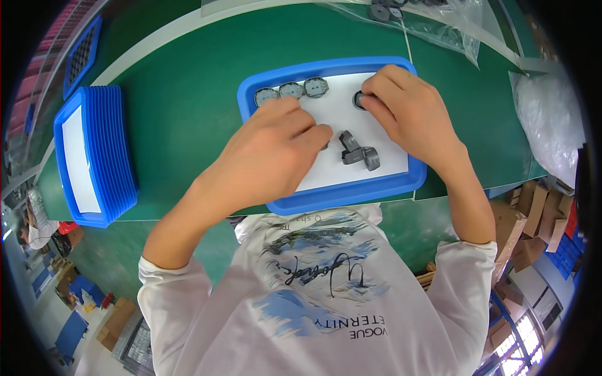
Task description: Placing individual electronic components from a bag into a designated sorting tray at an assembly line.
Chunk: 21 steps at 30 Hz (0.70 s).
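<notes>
**Right hand on the dark round part, far-right of the tray**

We note a small dark grey round plastic part lying on the white inner face of the blue-rimmed rectangular plastic tray, toward its far right. Our right hand is directly on it: the fingertips curl down over the part from the right, so only its left edge shows. The grip reads as a pinch closed on the part, though the contact itself is hidden under the fingers.

Our left hand lies nearer and to the left, knuckles up, fingers bent down onto the tray face. A sliver of another dark piece shows at its fingertips; whether the hand grips it or only presses on it we cannot tell.

Between the hands, slightly near, sits a loose cluster of dark grey angular plastic pieces, touching one another. It lies just right of the left fingertips and near-left of the right hand; the left hand is the closer one. The cluster's long axis runs from far-left to near-right.

Along the tray's far-left edge, three grey round disc parts stand in a row, side by side.

Further out: a green work mat, a stack of blue trays at left, clear plastic bags at far right.
</notes>
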Each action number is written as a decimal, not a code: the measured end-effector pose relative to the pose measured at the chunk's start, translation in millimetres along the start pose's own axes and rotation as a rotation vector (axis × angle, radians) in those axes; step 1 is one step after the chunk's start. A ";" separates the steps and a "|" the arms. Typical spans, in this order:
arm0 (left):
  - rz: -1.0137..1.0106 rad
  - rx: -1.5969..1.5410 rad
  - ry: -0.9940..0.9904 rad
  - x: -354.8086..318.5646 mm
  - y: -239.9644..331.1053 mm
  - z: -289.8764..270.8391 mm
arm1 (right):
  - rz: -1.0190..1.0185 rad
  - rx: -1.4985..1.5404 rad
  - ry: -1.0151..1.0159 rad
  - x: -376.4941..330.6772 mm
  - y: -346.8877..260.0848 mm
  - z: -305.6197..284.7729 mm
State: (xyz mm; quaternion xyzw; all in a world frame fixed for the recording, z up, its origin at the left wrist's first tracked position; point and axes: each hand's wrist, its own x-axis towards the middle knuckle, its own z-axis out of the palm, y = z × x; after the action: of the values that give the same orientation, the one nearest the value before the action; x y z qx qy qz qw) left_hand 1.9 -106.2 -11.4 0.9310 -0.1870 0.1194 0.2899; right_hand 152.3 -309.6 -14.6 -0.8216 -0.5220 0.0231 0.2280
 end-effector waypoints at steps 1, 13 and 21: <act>0.000 0.002 -0.007 -0.3 -1.4 1.9 | -0.043 0.030 -0.011 -2.0 3.1 -0.5; -0.138 0.231 0.175 -8.2 -6.2 -1.8 | -0.137 0.096 0.023 -13.6 8.3 2.0; -0.022 0.143 0.101 -9.0 1.4 10.7 | -0.179 -0.140 0.179 -11.0 12.7 1.4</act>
State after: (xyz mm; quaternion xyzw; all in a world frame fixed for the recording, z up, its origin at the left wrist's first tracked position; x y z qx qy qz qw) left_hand -5.5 -111.0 -22.2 0.9441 -0.1527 0.1761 0.2333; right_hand 157.6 -323.1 -23.1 -0.7843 -0.5711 -0.1073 0.2172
